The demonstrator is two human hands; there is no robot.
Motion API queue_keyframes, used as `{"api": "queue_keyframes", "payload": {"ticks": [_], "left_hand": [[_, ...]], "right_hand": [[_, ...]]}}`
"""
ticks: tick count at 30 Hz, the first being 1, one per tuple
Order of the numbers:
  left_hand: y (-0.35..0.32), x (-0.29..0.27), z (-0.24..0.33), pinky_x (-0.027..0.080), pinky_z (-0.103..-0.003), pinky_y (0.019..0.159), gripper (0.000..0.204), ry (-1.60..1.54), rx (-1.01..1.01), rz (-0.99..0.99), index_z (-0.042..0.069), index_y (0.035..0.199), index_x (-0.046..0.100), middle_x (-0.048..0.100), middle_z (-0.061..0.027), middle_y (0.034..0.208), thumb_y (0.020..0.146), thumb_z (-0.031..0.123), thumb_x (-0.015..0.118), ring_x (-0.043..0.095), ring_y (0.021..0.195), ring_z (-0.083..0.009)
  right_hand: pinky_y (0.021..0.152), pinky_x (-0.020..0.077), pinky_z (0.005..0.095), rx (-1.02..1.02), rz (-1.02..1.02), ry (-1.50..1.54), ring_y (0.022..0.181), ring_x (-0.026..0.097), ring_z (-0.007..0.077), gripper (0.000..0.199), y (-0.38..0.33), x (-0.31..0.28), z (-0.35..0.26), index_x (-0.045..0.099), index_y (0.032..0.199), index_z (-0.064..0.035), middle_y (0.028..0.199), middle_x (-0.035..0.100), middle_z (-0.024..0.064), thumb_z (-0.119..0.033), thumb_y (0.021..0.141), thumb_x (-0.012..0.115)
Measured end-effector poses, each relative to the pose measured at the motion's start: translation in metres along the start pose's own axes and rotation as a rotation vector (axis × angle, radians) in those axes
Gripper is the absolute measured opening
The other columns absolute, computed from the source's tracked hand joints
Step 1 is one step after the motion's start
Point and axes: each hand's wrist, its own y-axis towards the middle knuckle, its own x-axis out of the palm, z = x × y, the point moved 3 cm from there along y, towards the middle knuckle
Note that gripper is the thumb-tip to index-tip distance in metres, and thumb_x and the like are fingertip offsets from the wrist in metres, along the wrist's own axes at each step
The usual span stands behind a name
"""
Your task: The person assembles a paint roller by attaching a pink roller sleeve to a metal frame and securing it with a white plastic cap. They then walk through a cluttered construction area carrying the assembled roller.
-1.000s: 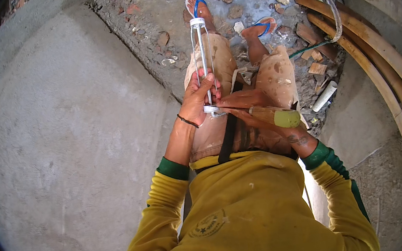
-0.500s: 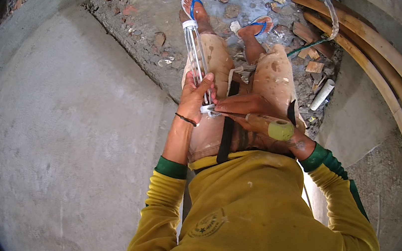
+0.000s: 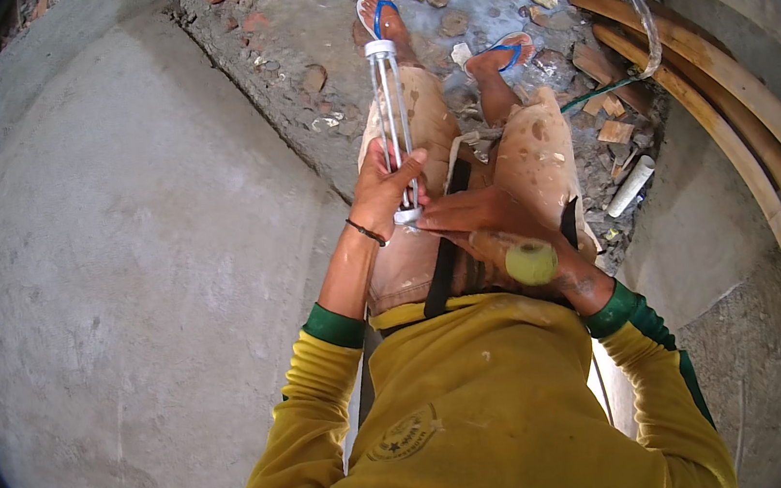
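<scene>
Since the earlier pictures, both hands sit a little lower over the lap. Left hand grasps the metal frame, which points toward the feet. Right hand touches its white end and holds a wooden handle with a yellow end. Rubble, a white pipe piece and curved wooden strips lie on the floor at the right.

Slim metal frame, seemingly wire-sided, over lap.

Bare metal, rough concrete, dusty cloth.
The frame is thin, shiny metal rods with pale end caps; the slab is matt, gritty concrete; curved planks are worn wood; the shorts dusty cloth.
</scene>
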Motion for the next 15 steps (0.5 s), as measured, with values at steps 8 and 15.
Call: {"api": "queue_keyframes", "payload": {"ticks": [8,15], "left_hand": [[0.004,-0.002,-0.002,0.04,-0.025,0.037,0.035,0.018,0.057,0.016,0.012,0.091,0.042,0.052,0.0001,0.066,0.08,0.003,0.074,0.052,0.043,-0.0114],[0.0,0.002,-0.009,0.042,-0.024,0.039,0.043,0.113,0.051,0.083,0.013,0.107,0.039,0.051,0.0004,0.072,0.081,0.005,0.072,0.051,0.046,-0.01]], "right_hand": [[0.091,0.0477,0.0363,0.113,-0.081,-0.109,0.11,0.059,0.0305,0.033,0.007,0.006,-0.005,0.062,0.115,-0.0007,0.116,0.062,0.0177,-0.008,0.084,0.057],[0.091,0.0482,0.0365,0.077,0.011,-0.008,0.11,0.059,0.0305,0.033,-0.001,0.011,0.002,0.061,0.117,-0.002,0.115,0.062,0.0179,-0.006,0.084,0.057]]}}
